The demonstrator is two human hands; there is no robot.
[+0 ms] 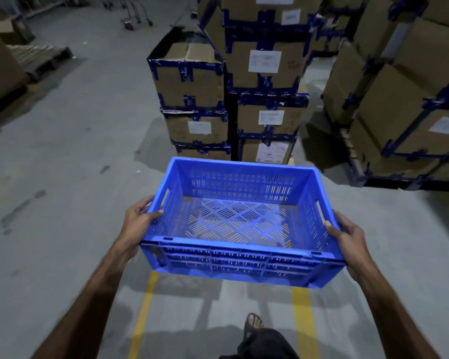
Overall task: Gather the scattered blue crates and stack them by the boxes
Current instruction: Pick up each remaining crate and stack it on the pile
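Blue crate (240, 224) — left hand (138, 224) grips left wall | right hand (351, 244) grips right wall

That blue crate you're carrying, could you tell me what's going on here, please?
A person holds an empty blue crate by its short ends, the left hand and right hand gripping the rims. It is off the floor, in front of stacked cardboard boxes. No other crates show here, so no stack is visible yet.
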